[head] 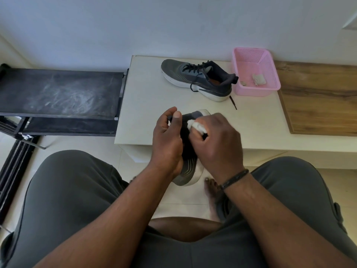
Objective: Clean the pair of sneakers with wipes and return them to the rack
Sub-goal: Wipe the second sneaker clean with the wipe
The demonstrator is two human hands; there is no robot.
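Observation:
My left hand grips a dark grey sneaker with a white sole, held between my knees with its toe towards me. My right hand pinches a white wipe against the sneaker's heel collar. The second sneaker lies on its sole on the white table, laces loose, toe pointing left. The black shoe rack stands to the left of the table, its top shelf dusty and bare.
A pink plastic basket with crumpled used wipes sits at the table's back right, touching the second sneaker's heel. A wooden panel lies right of it. My bare foot rests on the tiled floor.

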